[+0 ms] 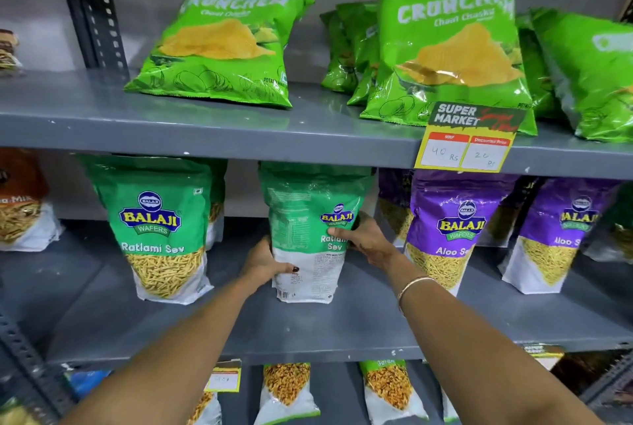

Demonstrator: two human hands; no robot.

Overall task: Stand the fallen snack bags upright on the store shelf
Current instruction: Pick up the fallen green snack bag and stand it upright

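A green and white Ratlami Sev bag (pixel 308 219) stands upright on the grey middle shelf (pixel 308 328), its back panel facing me. My left hand (pixel 265 263) grips its lower left edge. My right hand (pixel 364 241) holds its right side, thumb on the front. Another Ratlami Sev bag (pixel 161 229) stands upright to the left, front facing out. On the top shelf a green Crunchem chips bag (pixel 222 44) leans back against the wall, and a second Crunchem bag (pixel 452 48) stands to its right.
Purple Aloo Sev bags (pixel 452 229) stand close to the right of the held bag. A yellow price tag (pixel 469 140) hangs from the top shelf edge (pixel 205 137). An orange bag (pixel 20 202) sits at far left. More bags (pixel 287 390) fill the bottom shelf.
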